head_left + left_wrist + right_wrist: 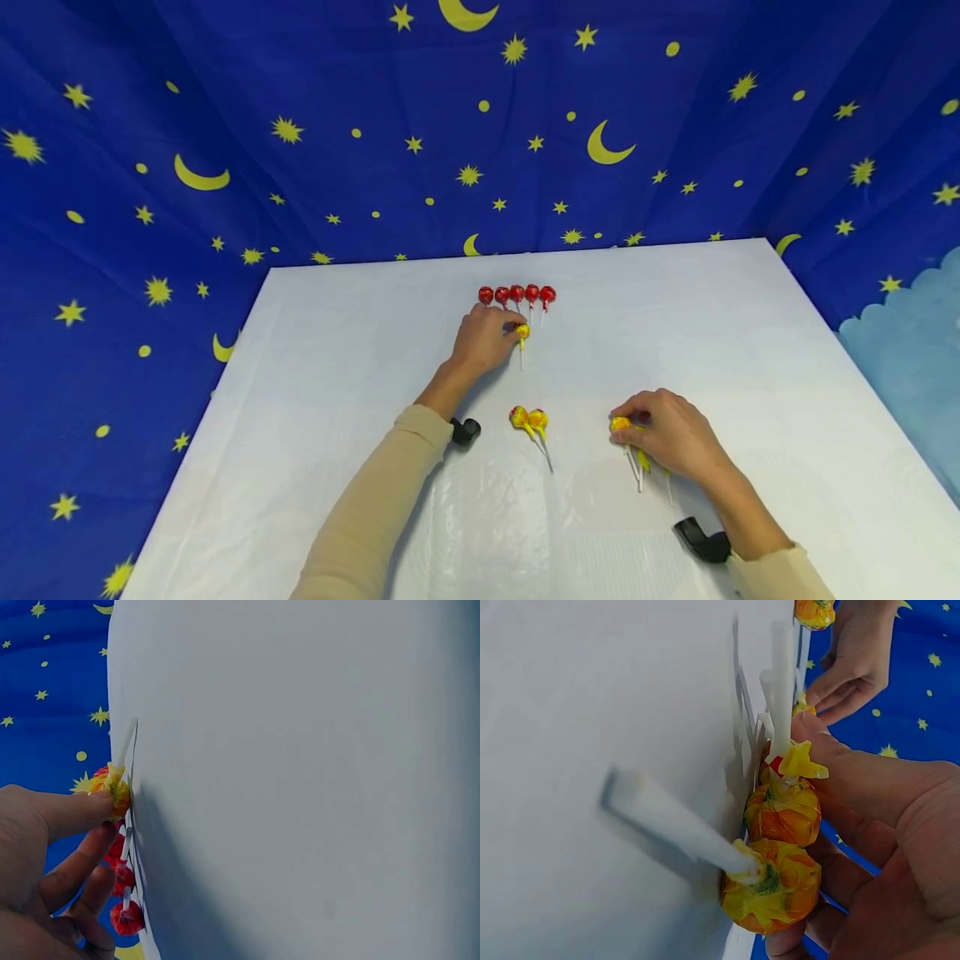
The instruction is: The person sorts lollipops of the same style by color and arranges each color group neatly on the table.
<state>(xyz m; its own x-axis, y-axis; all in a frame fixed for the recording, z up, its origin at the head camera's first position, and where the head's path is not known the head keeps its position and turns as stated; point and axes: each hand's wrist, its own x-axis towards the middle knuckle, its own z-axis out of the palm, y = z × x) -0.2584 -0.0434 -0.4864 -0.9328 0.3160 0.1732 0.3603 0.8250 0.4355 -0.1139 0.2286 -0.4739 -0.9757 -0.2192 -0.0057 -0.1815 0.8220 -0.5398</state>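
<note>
Several red lollipops (pixel 532 293) lie in a row on the white table. Just below them my left hand (pixel 483 337) pinches a yellow lollipop (pixel 522 332) by its head, its stick pointing towards me; the left wrist view shows thumb and finger on that yellow head (pixel 112 796). Over a group of yellow lollipops on the right, my right hand (pixel 678 433) holds one yellow head (pixel 620 423) between thumb and fingers. In the right wrist view two yellow heads (pixel 771 889) sit in front of its fingers, which partly hide others.
Two more yellow lollipops (pixel 537 419) lie side by side between the hands, their sticks slanting towards me. Black devices (pixel 701 540) are at both wrists. A blue cloth (pixel 420 175) with yellow stars and moons stands behind the white table (pixel 337 333) and along its sides.
</note>
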